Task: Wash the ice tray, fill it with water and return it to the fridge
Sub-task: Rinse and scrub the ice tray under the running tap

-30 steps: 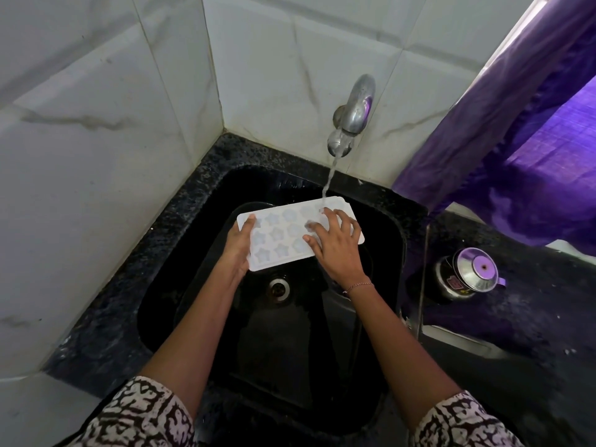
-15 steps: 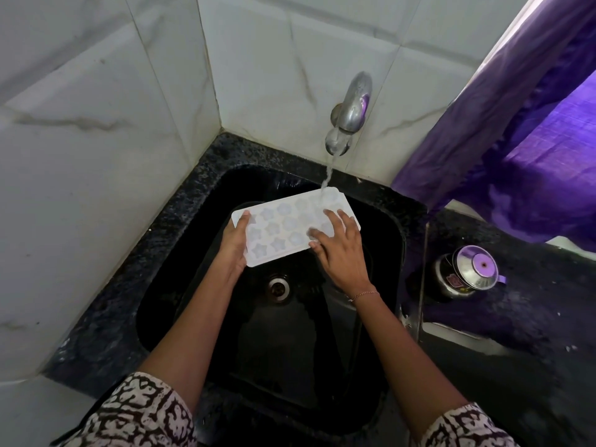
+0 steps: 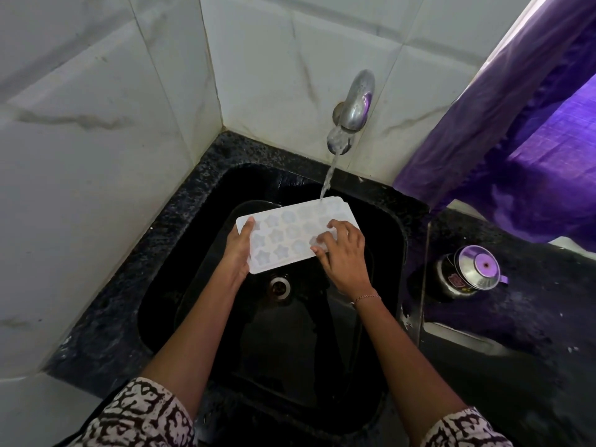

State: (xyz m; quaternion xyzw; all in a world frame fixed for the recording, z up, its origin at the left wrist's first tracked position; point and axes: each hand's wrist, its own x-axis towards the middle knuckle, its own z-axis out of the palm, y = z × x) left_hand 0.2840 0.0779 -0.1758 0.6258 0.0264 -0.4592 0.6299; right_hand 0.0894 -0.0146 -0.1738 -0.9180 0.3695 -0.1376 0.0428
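Over the black sink point(image 3: 380, 240), under the running tap point(image 3: 353, 108), you've got the ice tray point(image 3: 290, 233) held up in the air, above the drain point(image 3: 280, 286) and not resting on anything. Compared with a second ago you've pushed the tray a bit further back, so the water stream point(image 3: 327, 179) now lands right at the far edge instead of on the cells nearer your right hand. To me that says you're still in the washing stage, working the rinse across the tray, not filling it yet. Your left hand point(image 3: 238, 250) is clamped on the near-left short edge, thumb on top and fingers tucked underneath, same spot as before. Your right hand point(image 3: 345, 253) has shifted: the fingers were spread flat over the right-hand cells, and now they're curled with the fingertips point(image 3: 317, 241) pressing into a couple of cells near the front right, so it's rubbing rather than gripping. Hard to tell through the glare whether any cells are holding water yet. Fill and fridge are both still ahead, so keep the tray level once you switch over.
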